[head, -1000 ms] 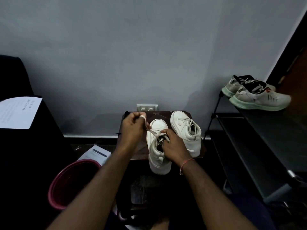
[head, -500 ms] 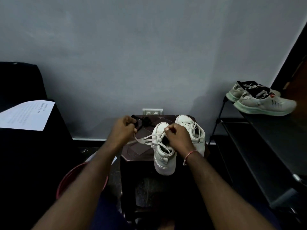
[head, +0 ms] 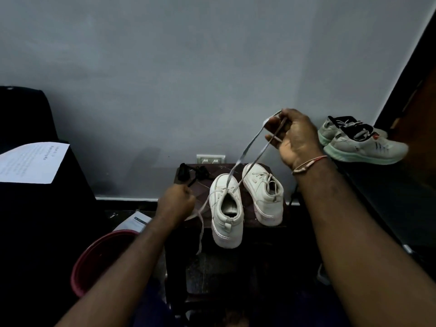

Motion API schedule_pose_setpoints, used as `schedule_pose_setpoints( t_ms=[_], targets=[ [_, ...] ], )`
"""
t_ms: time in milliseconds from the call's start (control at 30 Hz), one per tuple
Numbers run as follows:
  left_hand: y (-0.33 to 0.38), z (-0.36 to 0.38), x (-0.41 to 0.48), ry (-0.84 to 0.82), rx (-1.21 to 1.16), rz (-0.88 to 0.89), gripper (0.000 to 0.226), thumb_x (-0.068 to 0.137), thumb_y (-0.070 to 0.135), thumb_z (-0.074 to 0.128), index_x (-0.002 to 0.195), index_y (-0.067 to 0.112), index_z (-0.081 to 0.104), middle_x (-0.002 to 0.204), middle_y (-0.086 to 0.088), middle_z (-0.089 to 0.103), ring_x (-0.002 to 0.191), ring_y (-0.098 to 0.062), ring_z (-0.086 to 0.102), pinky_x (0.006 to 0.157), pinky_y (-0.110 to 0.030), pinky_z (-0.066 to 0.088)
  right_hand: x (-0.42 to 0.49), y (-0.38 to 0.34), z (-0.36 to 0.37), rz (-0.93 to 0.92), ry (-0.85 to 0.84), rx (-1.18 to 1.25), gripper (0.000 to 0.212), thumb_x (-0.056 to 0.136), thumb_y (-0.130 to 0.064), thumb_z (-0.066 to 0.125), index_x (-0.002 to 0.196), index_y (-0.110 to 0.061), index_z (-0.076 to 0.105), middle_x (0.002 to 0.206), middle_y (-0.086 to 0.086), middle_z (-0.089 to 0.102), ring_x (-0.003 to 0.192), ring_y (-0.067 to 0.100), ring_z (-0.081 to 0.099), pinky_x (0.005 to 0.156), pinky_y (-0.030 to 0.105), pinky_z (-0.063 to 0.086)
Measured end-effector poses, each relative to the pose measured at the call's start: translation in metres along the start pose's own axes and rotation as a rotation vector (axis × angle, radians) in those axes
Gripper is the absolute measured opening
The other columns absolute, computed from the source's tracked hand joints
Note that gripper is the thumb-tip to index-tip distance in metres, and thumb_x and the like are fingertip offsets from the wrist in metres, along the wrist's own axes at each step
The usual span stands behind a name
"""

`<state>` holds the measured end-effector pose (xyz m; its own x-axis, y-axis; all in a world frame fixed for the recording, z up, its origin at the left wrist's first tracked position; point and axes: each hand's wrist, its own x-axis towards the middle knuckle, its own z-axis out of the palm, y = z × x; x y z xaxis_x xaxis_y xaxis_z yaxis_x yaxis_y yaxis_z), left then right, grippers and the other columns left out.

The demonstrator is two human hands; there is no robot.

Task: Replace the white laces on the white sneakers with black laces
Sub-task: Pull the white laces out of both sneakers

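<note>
Right hand (head: 292, 135) up off near sneaker (head: 226, 208) since half second back, now high above stool (head: 254, 228). It pinches loop of white lace (head: 245, 152) drawn out of top eyelets. Left hand (head: 177, 204) low beside sneaker, fisted, apparently on lace's other tail; loose end dangles past stool edge. Sneaker on stool, heel overhanging front. Far sneaker (head: 264, 192) fully laced. Black laces (head: 193, 173) bundled back left, not yet used. Judgement: first shoe's unlacing underway, lower eyelets likely still threaded.

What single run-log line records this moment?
step: unlacing near sneaker; right hand: holds white lace raised; left hand: curled, hold unclear; black laces: on stool
</note>
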<state>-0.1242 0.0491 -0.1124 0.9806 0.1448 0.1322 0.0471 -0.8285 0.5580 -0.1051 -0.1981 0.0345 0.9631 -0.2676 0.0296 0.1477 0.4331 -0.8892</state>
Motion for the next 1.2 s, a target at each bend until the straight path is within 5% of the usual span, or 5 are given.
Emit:
schedule_pose_setpoints(
  t_ms=[167, 367, 633, 1000, 1200],
  targets=[
    [0.016, 0.005, -0.01, 0.015, -0.206, 0.12, 0.013, 0.085, 0.016, 0.063, 0.093, 0.013, 0.072, 0.084, 0.0, 0.068, 0.079, -0.016, 0.064, 0.072, -0.025, 0.048, -0.001, 0.016, -0.01, -0.211, 0.08, -0.434, 0.022, 0.088, -0.019, 0.065, 0.071, -0.01, 0.055, 0.047, 0.002, 0.043, 0.037, 0.01, 0.039, 0.046, 0.023, 0.036],
    [0.041, 0.029, -0.02, -0.081, -0.198, 0.13, 0.021, 0.077, 0.029, 0.072, 0.092, 0.015, 0.07, 0.084, 0.0, 0.071, 0.08, -0.017, 0.066, 0.071, -0.028, 0.051, -0.018, 0.083, -0.027, -0.285, -0.108, -1.334, 0.022, 0.081, -0.026, 0.068, 0.091, -0.007, 0.07, 0.096, 0.018, 0.07, 0.089, 0.025, 0.062, 0.081, 0.03, 0.046],
    [0.048, 0.037, -0.023, 0.041, -0.143, 0.096, 0.014, 0.079, 0.031, 0.066, 0.078, 0.017, 0.069, 0.077, -0.005, 0.072, 0.076, -0.022, 0.066, 0.062, -0.028, 0.044, -0.056, 0.131, -0.015, -0.074, -0.151, -1.227, 0.006, 0.075, -0.016, 0.066, 0.077, -0.012, 0.063, 0.082, 0.005, 0.069, 0.084, 0.025, 0.063, 0.069, 0.028, 0.047],
    [0.042, 0.028, -0.029, 0.076, -0.125, 0.086, 0.042, 0.085, 0.041, 0.063, 0.056, 0.013, 0.054, 0.056, -0.005, 0.06, 0.059, -0.025, 0.06, 0.052, -0.028, 0.029, -0.059, 0.159, -0.03, -0.191, 0.034, -1.12, 0.012, 0.08, -0.019, 0.066, 0.07, -0.012, 0.067, 0.074, 0.003, 0.07, 0.074, 0.021, 0.064, 0.066, 0.028, 0.044],
    [0.034, 0.023, -0.047, 0.156, -0.236, -0.047, 0.028, 0.084, 0.041, 0.064, 0.077, 0.015, 0.073, 0.07, -0.001, 0.069, 0.065, -0.013, 0.059, 0.057, -0.025, 0.036, -0.069, 0.168, -0.045, -0.129, 0.175, -0.876, 0.01, 0.079, -0.019, 0.073, 0.075, -0.009, 0.071, 0.071, 0.004, 0.071, 0.07, 0.019, 0.066, 0.067, 0.027, 0.048]
  ],
)
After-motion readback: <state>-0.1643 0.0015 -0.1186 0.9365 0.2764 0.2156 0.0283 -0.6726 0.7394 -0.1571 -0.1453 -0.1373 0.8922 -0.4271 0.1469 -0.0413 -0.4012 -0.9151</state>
